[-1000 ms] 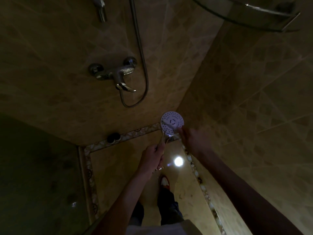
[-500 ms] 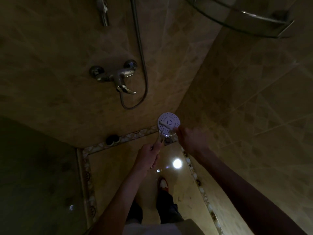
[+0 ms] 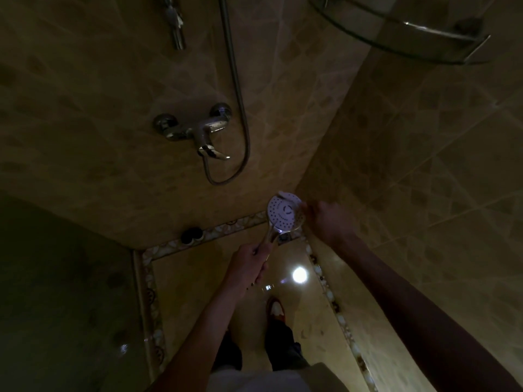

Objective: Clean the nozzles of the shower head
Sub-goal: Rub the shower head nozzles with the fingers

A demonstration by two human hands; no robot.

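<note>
Shower head (image 3: 284, 214) sits between the left hand (image 3: 249, 263) below and right hand (image 3: 328, 220) beside it; wall faucet (image 3: 198, 132) above left.

Head-worn, wide-angle, looking steeply down a shower corner (image 3: 325, 137) toward the floor (image 3: 198, 278); hands close below.

Shower head (image 3: 283, 213): white plastic face, smooth, dotted with dark nozzles; handle of glossy chrome.
Hose (image 3: 240, 108): metal, dull sheen.
Mixer tap (image 3: 198, 131): polished chrome, bright glints.
Wall tiles (image 3: 99, 80): beige, stone-look, smooth with a faint gloss.
Floor (image 3: 198, 278): glossy tile mirroring a lamp, pebble mosaic border (image 3: 150, 292).
Corner shelf (image 3: 410, 41): glass, metal rail.
</note>
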